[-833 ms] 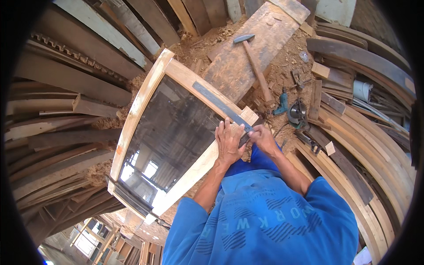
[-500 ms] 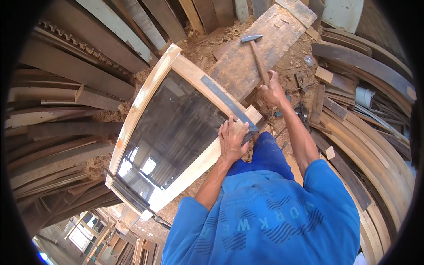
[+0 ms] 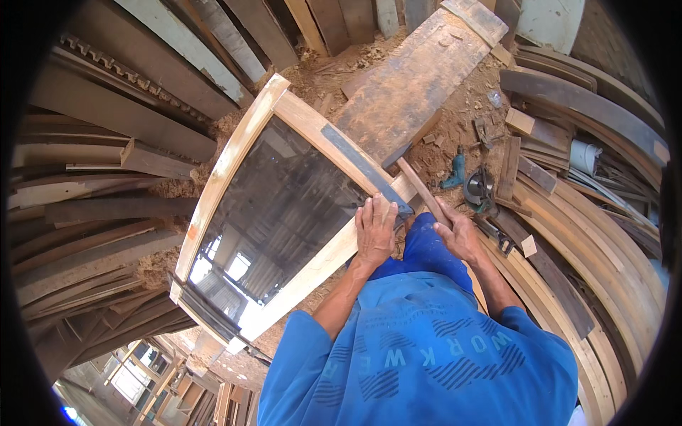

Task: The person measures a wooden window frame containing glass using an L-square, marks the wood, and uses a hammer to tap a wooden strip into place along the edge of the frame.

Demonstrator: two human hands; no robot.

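Observation:
A pale wooden frame (image 3: 234, 153), wider at one end, surrounds a dark, glossy glass panel (image 3: 284, 192) that mirrors a roof. My left hand (image 3: 376, 231) lies on the frame's corner nearest me, fingers extended along the wood. Along the adjoining rail runs a dark grey strip (image 3: 355, 156), its near end beside my fingertips. What lies beneath the palm is hidden. Closed around the wooden handle of a hammer (image 3: 418, 183) is my right hand (image 3: 458, 233), just right of that corner. The hammer's head hangs over the rail's outer side, close to a plank; contact cannot be made out.
A broad, dusty plank (image 3: 405, 85) stretches away behind the frame. Right of it, a teal power drill (image 3: 455, 170) and a circular saw (image 3: 479, 186) lie among shavings. Stacked curved boards (image 3: 590, 234) line the right, and leaning planks (image 3: 128, 106) crowd the left.
The raised hammer has swung down toward the frame's near corner, and my right hand has come closer to my body. My left hand has barely shifted on the frame.

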